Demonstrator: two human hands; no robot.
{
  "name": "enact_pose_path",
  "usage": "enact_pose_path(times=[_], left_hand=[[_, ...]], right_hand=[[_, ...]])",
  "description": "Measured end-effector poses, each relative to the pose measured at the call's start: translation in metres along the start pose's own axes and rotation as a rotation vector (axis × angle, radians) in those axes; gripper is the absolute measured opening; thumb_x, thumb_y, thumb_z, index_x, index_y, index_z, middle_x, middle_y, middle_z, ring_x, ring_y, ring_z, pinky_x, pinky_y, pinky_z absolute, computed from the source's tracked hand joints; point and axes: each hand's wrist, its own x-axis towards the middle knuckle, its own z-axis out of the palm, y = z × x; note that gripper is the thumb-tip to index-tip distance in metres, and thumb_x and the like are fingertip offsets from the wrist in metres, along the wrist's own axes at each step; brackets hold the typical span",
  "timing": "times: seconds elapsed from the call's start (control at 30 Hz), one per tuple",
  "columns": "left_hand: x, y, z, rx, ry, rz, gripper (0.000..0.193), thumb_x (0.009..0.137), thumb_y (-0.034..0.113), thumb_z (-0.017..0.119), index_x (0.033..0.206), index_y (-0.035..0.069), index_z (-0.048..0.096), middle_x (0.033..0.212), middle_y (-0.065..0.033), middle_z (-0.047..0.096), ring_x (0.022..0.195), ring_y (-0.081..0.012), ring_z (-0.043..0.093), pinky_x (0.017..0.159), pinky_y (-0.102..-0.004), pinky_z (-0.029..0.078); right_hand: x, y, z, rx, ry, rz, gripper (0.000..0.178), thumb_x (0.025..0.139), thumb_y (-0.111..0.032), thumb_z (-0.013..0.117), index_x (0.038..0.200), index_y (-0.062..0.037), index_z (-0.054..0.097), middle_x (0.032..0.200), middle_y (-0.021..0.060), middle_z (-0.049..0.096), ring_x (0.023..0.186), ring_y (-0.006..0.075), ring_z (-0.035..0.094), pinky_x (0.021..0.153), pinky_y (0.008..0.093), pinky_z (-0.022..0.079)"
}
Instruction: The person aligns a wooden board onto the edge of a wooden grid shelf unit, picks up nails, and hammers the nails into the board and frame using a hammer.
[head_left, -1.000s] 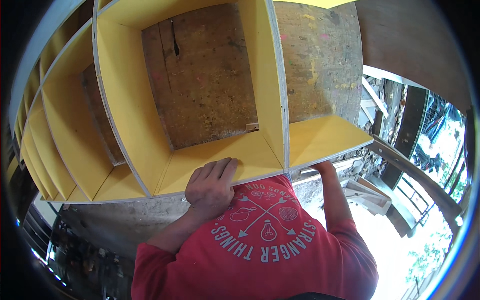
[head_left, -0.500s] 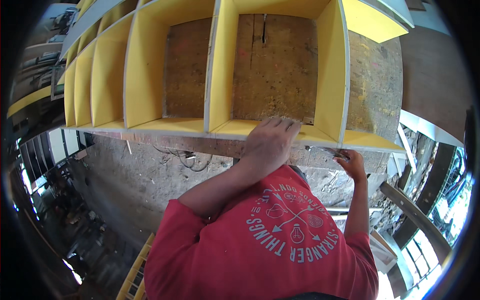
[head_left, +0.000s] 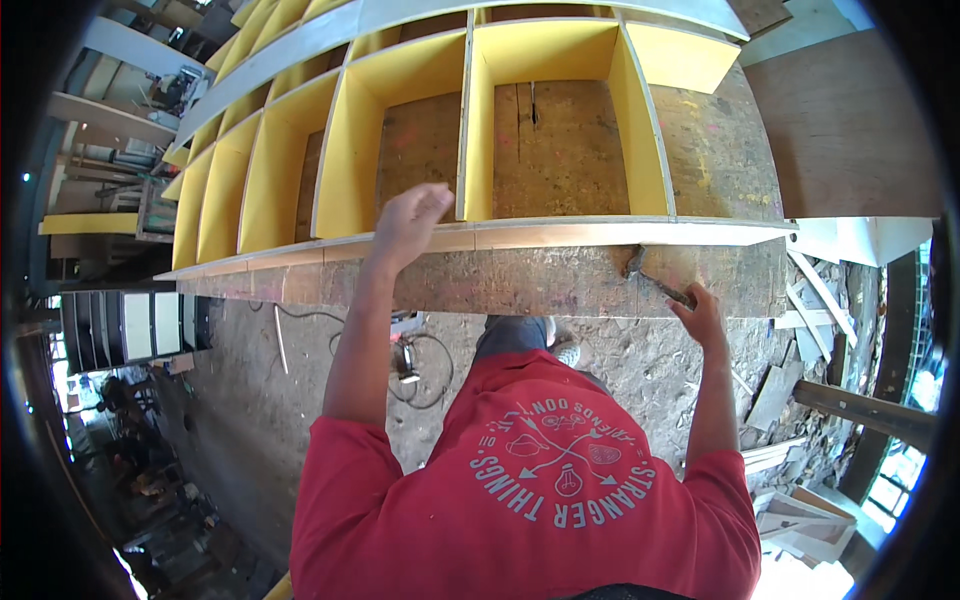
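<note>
A large yellow shelf unit, divided into open compartments, lies on a worn wooden workbench. My left hand is over its near edge board, close to a divider, with the fingers curled together; anything inside them is hidden. Lower and to the right, my right hand grips the handle of a hammer. The hammer's dark head is over the bench top, just in front of the edge board, whose pale outer face is toward me.
A brown wooden sheet lies beyond the bench at the right. Cables are on the dusty floor beneath me. Scrap wood strips lean at the right, near a dark beam. A dark rack stands at the left.
My left hand has left the inside of the near board and moved left and up. The hammer in my right hand now shows clearly over the bench. My view has shifted, showing more bench front.
</note>
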Motion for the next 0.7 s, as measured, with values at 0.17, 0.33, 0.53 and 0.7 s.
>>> enact_pose_path(times=[0.17,0.33,0.53,0.7], left_hand=[[0.024,-0.004,-0.002,0.212,-0.468,-0.036,0.043,0.105,0.039,0.070,0.103,-0.004,0.077,0.080,-0.0186,0.070,0.074,-0.0200,0.063,0.072,-0.0388,0.051],[0.026,-0.007,-0.001,0.147,-0.512,0.075,0.044,0.106,0.037,0.068,0.097,-0.006,0.074,0.074,-0.0177,0.065,0.066,-0.0166,0.054,0.066,-0.0385,0.048],[0.019,-0.007,-0.004,0.067,-0.563,0.049,0.043,0.107,0.038,0.066,0.103,-0.005,0.074,0.079,-0.0237,0.068,0.066,-0.0292,0.065,0.067,-0.0426,0.051],[0.026,-0.009,-0.009,0.170,-0.604,0.063,0.045,0.108,0.040,0.063,0.107,-0.004,0.073,0.083,-0.0271,0.070,0.078,-0.0449,0.071,0.069,-0.0476,0.052]], right_hand=[[-0.047,-0.077,0.040,-0.065,0.136,0.145,0.044,0.087,-0.055,0.085,0.100,-0.0145,0.073,0.083,0.0096,0.078,0.080,0.0338,0.077,0.071,0.0483,0.058],[-0.060,-0.139,0.098,-0.057,0.244,0.127,0.044,0.084,-0.048,0.090,0.093,-0.0095,0.071,0.082,0.0112,0.076,0.076,0.0368,0.074,0.070,0.0488,0.057],[-0.039,-0.136,0.107,0.191,0.597,0.182,0.046,0.087,-0.040,0.091,0.115,-0.0081,0.075,0.103,0.0101,0.072,0.094,0.0255,0.070,0.084,0.0419,0.057],[0.013,-0.069,-0.010,0.829,0.999,0.305,0.077,0.101,-0.054,0.075,0.151,-0.0010,0.051,0.144,0.0177,0.060,0.130,0.0250,0.057,0.108,0.0385,0.047]])
